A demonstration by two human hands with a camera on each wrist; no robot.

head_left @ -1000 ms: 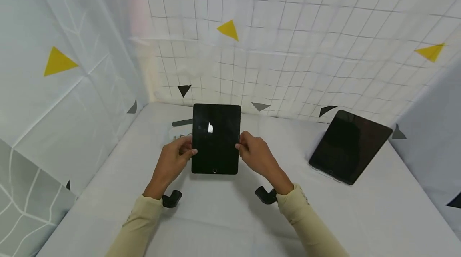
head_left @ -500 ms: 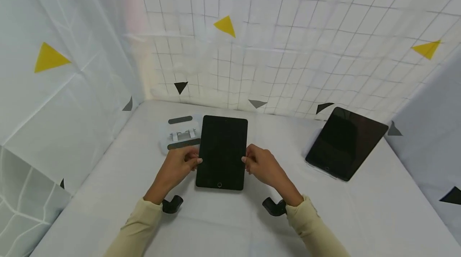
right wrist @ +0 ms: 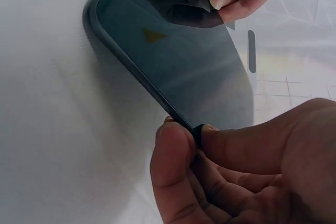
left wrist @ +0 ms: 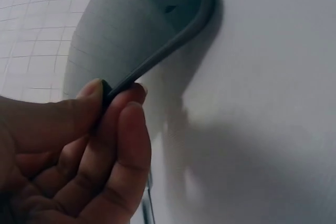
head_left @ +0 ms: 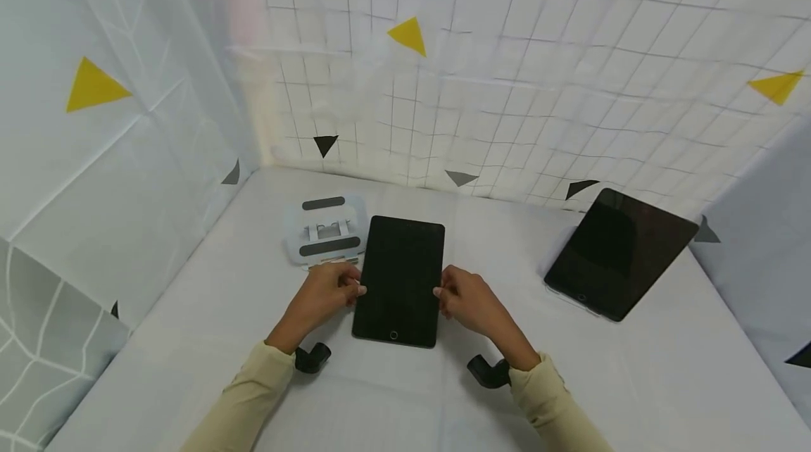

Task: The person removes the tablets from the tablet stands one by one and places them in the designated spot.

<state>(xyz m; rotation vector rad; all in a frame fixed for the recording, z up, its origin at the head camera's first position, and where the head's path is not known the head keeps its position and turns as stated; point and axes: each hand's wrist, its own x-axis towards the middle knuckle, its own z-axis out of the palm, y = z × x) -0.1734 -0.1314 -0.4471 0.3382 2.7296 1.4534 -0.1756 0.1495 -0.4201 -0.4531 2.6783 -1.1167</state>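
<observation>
Both hands pinch a black tablet [head_left: 400, 279] by its two long sides, screen up, with the round home button at the near end. The left hand [head_left: 328, 293] has its thumb on the screen's edge and fingers underneath; the left wrist view shows that grip on the tablet's rim [left wrist: 157, 53]. The right hand [head_left: 467, 300] holds the opposite side the same way, as the right wrist view shows at the rim [right wrist: 142, 80]. A shadow lies on the cloth below the tablet. Just behind the left hand is a folded pale stand [head_left: 326, 216] with dark grey pads.
A second black tablet [head_left: 621, 255] leans tilted at the right, its support mostly hidden behind it. White cloth covers the table [head_left: 380, 403]. A gridded curtain [head_left: 507, 107] hangs at the back, and another sheet [head_left: 158, 177] hangs on the left.
The hands have brought the tablet down and nearer, slightly to the right in the head view. The pale stand, mostly hidden behind it one second ago, now shows almost fully.
</observation>
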